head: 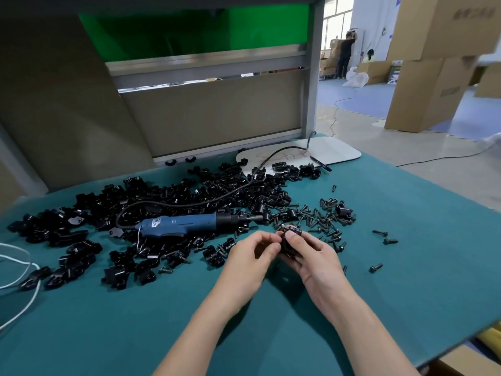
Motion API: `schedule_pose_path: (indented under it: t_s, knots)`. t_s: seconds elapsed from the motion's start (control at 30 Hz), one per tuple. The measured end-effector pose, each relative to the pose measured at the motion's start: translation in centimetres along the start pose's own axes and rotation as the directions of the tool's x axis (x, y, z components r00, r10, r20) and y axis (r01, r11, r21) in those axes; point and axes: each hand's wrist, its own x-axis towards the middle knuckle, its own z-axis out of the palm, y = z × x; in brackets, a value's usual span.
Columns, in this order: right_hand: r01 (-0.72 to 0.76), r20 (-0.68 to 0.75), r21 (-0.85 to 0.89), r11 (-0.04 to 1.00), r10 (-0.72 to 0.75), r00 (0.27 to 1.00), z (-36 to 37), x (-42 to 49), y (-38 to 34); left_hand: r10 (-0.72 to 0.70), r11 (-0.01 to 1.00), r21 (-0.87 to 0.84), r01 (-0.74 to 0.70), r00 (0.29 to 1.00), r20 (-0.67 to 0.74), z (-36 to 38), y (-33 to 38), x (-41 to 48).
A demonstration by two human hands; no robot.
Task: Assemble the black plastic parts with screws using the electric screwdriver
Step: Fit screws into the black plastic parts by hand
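Head-camera view: at centre frame both hands work one black plastic part (288, 241). The right hand (311, 256) is curled round it, thumb on top, while the left hand (252, 251) pinches its left edge, perhaps seating a screw, too small to tell. The electric screwdriver (189, 223) lies just up-left, long axis left to right, bit toward the part, nearer the left hand. Loose screws (325, 215) scatter upper right.

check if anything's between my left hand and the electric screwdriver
Nothing tall. The electric screwdriver lies on its side just beyond and left of the left hand, with only a few loose black parts flat on the mat between them. Both that hand and the right hand hold a black part, though.
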Motion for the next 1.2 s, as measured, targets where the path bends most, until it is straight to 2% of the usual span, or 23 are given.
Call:
schedule_pose_path:
  t_s: [0.13,0.2,0.3,0.47,0.53,0.67,0.8,0.9,1.0,1.07,1.13,1.2]
  knots:
    - [0.013,0.039,-0.038,0.999,-0.011,0.999,0.0,-0.1,0.1,-0.009,0.996,-0.092,0.009,1.000,-0.003,-0.4,0.1,-0.2]
    - [0.011,0.061,-0.044,0.999,-0.008,0.998,0.0,-0.1,0.3,-0.056,0.998,-0.013,0.055,0.998,-0.019,-0.6,0.2,-0.3]
    - [0.007,0.071,-0.055,0.998,-0.003,0.998,0.0,-0.1,0.4,-0.123,0.991,0.062,0.119,0.990,0.064,-1.0,0.2,-0.3]
    - [-0.016,0.098,-0.065,0.998,0.023,0.995,0.1,-0.2,0.1,0.072,0.957,0.272,-0.097,0.992,0.101,-2.1,-0.1,-0.3]
    - [-0.021,0.124,-0.077,0.997,0.030,0.992,0.1,-0.2,0.1,0.112,0.951,0.277,-0.139,0.987,0.113,-2.5,-0.3,-0.4]
    - [-0.018,0.153,-0.112,0.994,0.036,0.988,0.1,-0.2,0.3,0.006,0.986,0.165,-0.021,0.996,0.090,-2.7,-0.5,-0.7]
    - [-0.003,0.154,-0.189,0.982,0.032,0.988,0.1,-0.2,0.4,-0.096,0.990,0.118,0.078,0.983,0.153,-2.6,-0.4,-0.5]
    - [-0.009,0.150,-0.174,0.985,0.035,0.988,0.0,-0.2,0.4,0.029,0.966,0.248,-0.072,0.984,0.174,-3.2,-0.1,-0.4]
    - [-0.014,0.144,-0.167,0.986,0.038,0.989,0.0,-0.1,0.5,0.292,0.813,0.450,-0.370,0.927,0.234,-3.9,0.0,-0.5]
    - [-0.017,0.144,-0.144,0.989,0.038,0.989,0.0,-0.1,0.5,0.362,0.726,0.510,-0.462,0.887,0.289,-4.1,0.1,-0.6]
    - [-0.019,0.147,-0.111,0.994,0.036,0.989,0.0,-0.1,0.5,0.316,0.773,0.503,-0.386,0.922,0.222,-4.5,0.1,-0.4]
    - [-0.019,0.114,-0.103,0.995,0.031,0.993,-0.1,0.0,0.4,0.123,0.883,0.461,-0.083,0.991,-0.057,-5.5,0.4,0.4]
